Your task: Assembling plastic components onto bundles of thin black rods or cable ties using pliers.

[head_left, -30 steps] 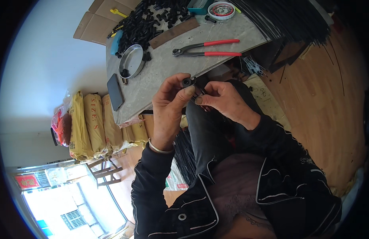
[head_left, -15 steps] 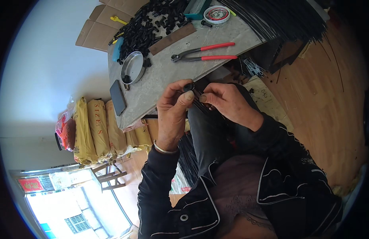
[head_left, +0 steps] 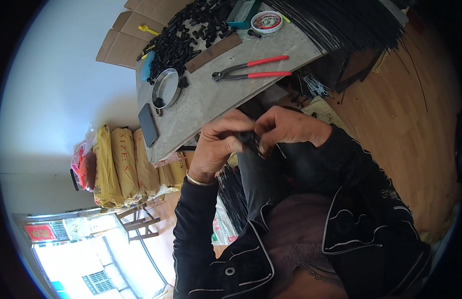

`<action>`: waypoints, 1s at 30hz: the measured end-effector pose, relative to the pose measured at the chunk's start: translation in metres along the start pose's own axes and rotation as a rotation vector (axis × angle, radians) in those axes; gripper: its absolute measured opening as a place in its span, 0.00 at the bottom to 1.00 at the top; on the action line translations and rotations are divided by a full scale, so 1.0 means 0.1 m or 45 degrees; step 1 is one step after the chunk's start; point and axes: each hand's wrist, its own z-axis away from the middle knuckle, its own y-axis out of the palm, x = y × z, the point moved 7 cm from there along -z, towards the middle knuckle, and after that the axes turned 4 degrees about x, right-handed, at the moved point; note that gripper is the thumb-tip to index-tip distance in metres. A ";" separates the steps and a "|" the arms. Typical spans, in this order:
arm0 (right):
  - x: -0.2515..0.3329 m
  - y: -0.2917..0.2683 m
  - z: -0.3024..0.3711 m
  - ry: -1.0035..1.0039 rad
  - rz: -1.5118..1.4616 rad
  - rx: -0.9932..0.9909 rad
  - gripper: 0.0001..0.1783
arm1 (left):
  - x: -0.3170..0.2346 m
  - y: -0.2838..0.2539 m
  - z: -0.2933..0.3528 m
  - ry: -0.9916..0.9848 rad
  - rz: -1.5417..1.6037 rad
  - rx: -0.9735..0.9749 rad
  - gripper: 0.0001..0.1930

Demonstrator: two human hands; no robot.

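Note:
Above my lap, just off the table's near edge, both hands meet at a small black fitting (head_left: 248,138). My left hand (head_left: 216,142) is closed on it with thumb and bent fingers. My right hand (head_left: 292,127) pinches at its other side with the fingertips drawn together; what lies between them is dark and partly hidden. The fitting resembles the black pieces heaped on the table, though blur hides its exact kind. A pair of pincers with red handles (head_left: 268,61) rests on the table, beyond my hands.
On the grey table (head_left: 201,104) are heaped black fittings (head_left: 178,47), a round metal dish (head_left: 166,88), a phone (head_left: 148,125), a brown strip (head_left: 213,53), a white round tub (head_left: 266,22) and long black rods (head_left: 335,25). Yellow sacks (head_left: 126,164) stand at the left.
Both hands have come slightly down toward my lap, with the black fitting between them. The right hand has turned over it, its fingers now curled more. The view has shifted slightly.

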 end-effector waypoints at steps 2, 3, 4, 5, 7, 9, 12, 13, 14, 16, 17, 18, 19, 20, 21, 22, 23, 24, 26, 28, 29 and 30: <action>0.09 0.14 0.01 -0.009 0.024 0.097 0.06 | 0.00 0.14 0.01 -0.093 0.060 0.411 0.16; 0.10 0.24 0.02 -0.018 0.046 0.187 0.07 | -0.03 0.21 0.01 -0.060 0.119 0.524 0.13; 0.09 0.27 0.04 -0.018 0.048 0.186 0.07 | 0.00 0.21 0.00 -0.057 0.118 0.525 0.13; 0.10 0.22 0.05 -0.074 -0.026 0.028 0.06 | 0.02 0.12 -0.02 0.012 0.144 0.393 0.14; 0.05 0.10 0.05 -0.126 -0.100 -0.144 0.06 | 0.11 -0.04 -0.05 0.065 0.148 -0.141 0.16; -0.01 -0.16 0.03 -0.178 -0.076 -0.551 0.08 | 0.23 -0.02 -0.07 0.091 0.238 -0.373 0.16; 0.05 -0.20 0.02 -0.211 0.114 -0.684 0.11 | 0.32 -0.03 -0.01 0.150 0.252 -0.725 0.15; 0.05 -0.18 0.02 -0.212 0.115 -0.679 0.11 | 0.22 0.01 0.03 0.184 -0.042 -0.817 0.15; 0.06 -0.17 0.04 -0.231 0.132 -0.704 0.12 | 0.14 0.04 0.06 0.215 -0.338 -0.902 0.15; 0.06 -0.15 0.05 -0.253 0.145 -0.726 0.12 | 0.13 0.06 0.05 0.288 -0.403 -0.900 0.16; 0.07 -0.15 0.07 -0.251 0.254 -0.782 0.12 | 0.08 0.06 0.06 0.282 -0.675 -0.935 0.16; 0.08 -0.15 0.08 -0.248 0.363 -0.840 0.12 | 0.04 0.08 0.06 0.273 -0.947 -0.964 0.16; 0.06 -0.14 0.07 -0.251 0.360 -0.839 0.12 | 0.03 0.09 0.05 0.272 -0.951 -0.963 0.16; 0.06 -0.13 0.07 -0.279 0.408 -0.883 0.12 | -0.04 0.15 0.04 0.310 -1.145 -0.980 0.15; 0.07 -0.12 0.08 -0.308 0.457 -0.929 0.11 | -0.10 0.22 0.03 0.347 -1.338 -0.993 0.15; 0.09 -0.08 0.07 -0.309 0.457 -0.923 0.11 | -0.11 0.23 0.03 0.347 -1.341 -0.998 0.15; 0.16 -0.04 0.09 -0.330 0.542 -0.972 0.11 | -0.15 0.28 0.02 0.400 -1.441 -1.007 0.13; 0.21 -0.01 0.11 -0.351 0.628 -1.020 0.10 | -0.18 0.32 0.02 0.453 -1.540 -1.016 0.12; 0.22 -0.01 0.11 -0.378 0.661 -1.029 0.10 | -0.20 0.32 0.02 0.427 -1.484 -1.006 0.11; 0.25 0.00 0.12 -0.406 0.691 -1.037 0.09 | -0.20 0.29 0.04 0.400 -1.429 -0.994 0.11; 0.30 0.03 0.13 -0.404 0.786 -1.005 0.09 | -0.18 0.23 0.07 0.344 -1.344 -0.983 0.11; 0.35 0.06 0.14 -0.401 0.880 -0.971 0.08 | -0.16 0.18 0.09 0.288 -1.259 -0.971 0.11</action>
